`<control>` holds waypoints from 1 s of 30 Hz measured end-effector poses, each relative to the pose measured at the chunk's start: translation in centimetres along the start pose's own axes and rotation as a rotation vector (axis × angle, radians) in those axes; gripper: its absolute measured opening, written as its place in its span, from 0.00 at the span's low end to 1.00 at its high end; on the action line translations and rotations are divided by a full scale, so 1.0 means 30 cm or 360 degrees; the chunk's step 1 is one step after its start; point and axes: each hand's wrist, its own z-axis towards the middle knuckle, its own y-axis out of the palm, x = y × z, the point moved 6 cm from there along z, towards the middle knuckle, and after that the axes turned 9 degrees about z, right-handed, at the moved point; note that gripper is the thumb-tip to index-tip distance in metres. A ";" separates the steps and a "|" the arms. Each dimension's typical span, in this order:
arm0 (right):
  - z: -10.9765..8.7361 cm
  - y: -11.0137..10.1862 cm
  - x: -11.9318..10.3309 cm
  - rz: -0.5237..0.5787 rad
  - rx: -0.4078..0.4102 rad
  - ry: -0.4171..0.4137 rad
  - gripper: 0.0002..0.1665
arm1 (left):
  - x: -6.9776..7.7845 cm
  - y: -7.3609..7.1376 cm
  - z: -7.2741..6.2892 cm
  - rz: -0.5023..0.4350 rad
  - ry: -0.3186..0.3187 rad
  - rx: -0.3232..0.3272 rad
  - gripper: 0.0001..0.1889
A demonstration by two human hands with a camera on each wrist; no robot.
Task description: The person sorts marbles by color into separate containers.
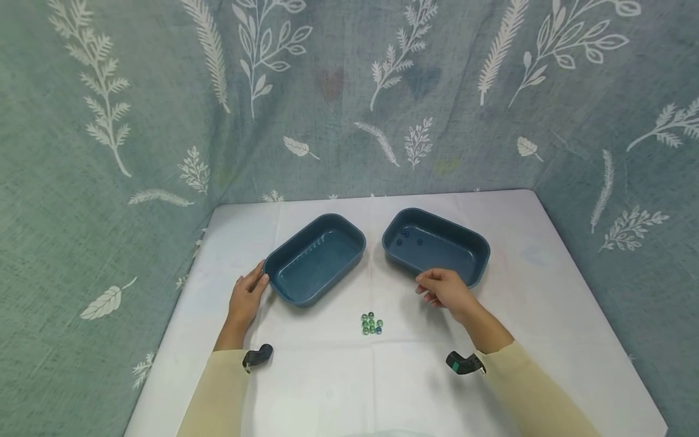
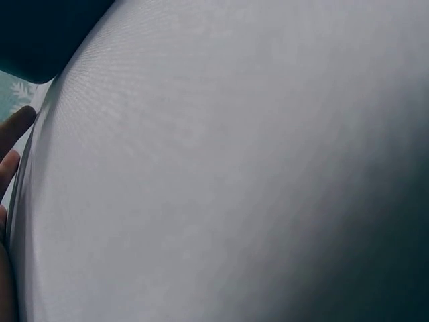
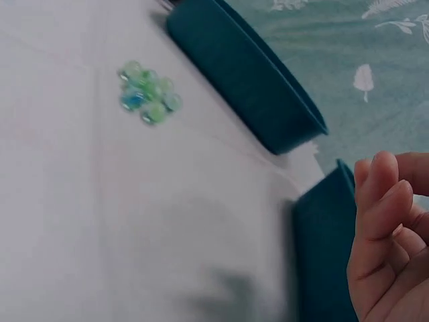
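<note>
My left hand point(image 1: 248, 295) lies at the near left corner of a blue-green bin point(image 1: 284, 255), its extended fingertips against or close beside the wall. In the left wrist view, part of a left finger point(image 2: 15, 127) shows near the bin's dark corner point(image 2: 47, 40). My right hand point(image 1: 445, 288) hovers by the front edge of a second bin point(image 1: 477, 243), thumb and fingertips drawn together. Nothing shows between the right fingers point(image 3: 379, 215), though a small thing could be hidden. Several dark marbles point(image 1: 405, 232) lie in the second bin. Mostly green glass marbles point(image 1: 371, 323), one of them blue, cluster on the table.
White cloth covers the table point(image 1: 327, 382). A patterned green-blue fabric point(image 1: 349, 109) hangs behind and along both sides. The two bins stand apart at the back, angled in opposite directions, with a narrow gap between them. The left bin's visible floor point(image 1: 317, 261) is bare.
</note>
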 end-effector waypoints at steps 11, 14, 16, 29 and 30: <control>-0.026 0.084 0.110 0.0146 0.0015 0.0053 0.15 | -0.007 0.006 0.003 0.0004 -0.0024 -0.0007 0.32; -0.040 0.107 0.134 0.0154 -0.0005 0.0051 0.14 | -0.006 0.006 0.008 0.0007 -0.0011 -0.0002 0.32; -0.046 0.119 0.148 0.0165 -0.0014 0.0057 0.13 | -0.006 0.008 0.009 0.0004 -0.0001 -0.0001 0.32; -0.054 0.170 0.207 0.0143 -0.0012 0.0082 0.10 | -0.004 0.002 0.004 0.0006 0.0023 -0.0003 0.29; -0.055 0.177 0.207 0.0131 -0.0017 0.0076 0.10 | -0.004 0.001 0.003 0.0000 0.0027 -0.0001 0.29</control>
